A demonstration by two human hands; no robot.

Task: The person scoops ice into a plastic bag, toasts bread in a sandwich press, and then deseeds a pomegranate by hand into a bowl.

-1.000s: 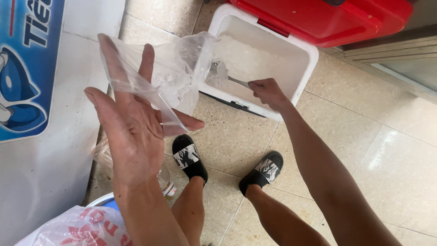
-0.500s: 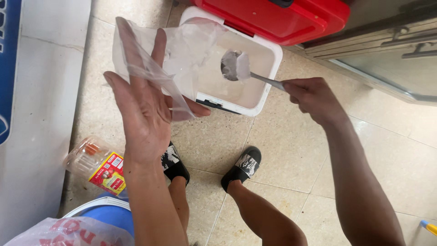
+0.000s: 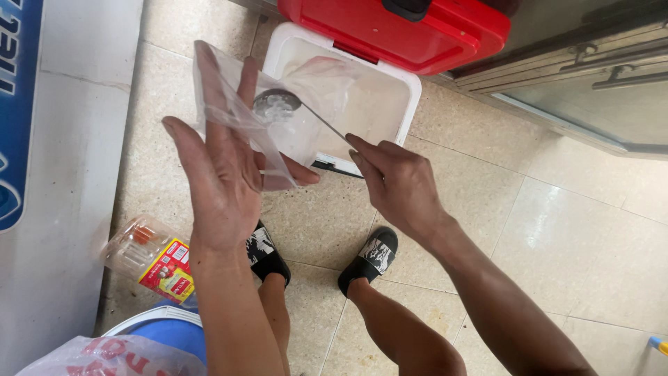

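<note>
1. One head view is showing both hands over an open white cooler (image 3: 390,90) with a red lid (image 3: 396,28), standing on the tiled floor (image 3: 557,230).
2. Left hand (image 3: 223,181) is spreading its fingers wide inside the mouth of a clear plastic bag (image 3: 278,118), thumb pinching the near edge, so its grip is wide open yet holding the bag taut.
3. Right hand (image 3: 400,184) is closing its grip on the thin handle of a metal scoop (image 3: 277,104), whose bowl is sitting in the bag's mouth, just above the cooler.
4. Bowl is carrying something pale, probably ice, though the plastic is blurring it.
5. Doing this well is likely meaning keeping the bag mouth stretched and upright, pushing the bowl well past the rim, then tipping slowly so nothing is spilling back.
6. Lying near the sandalled feet (image 3: 313,254) is a plastic bottle (image 3: 149,257) with a red and yellow label.
</note>
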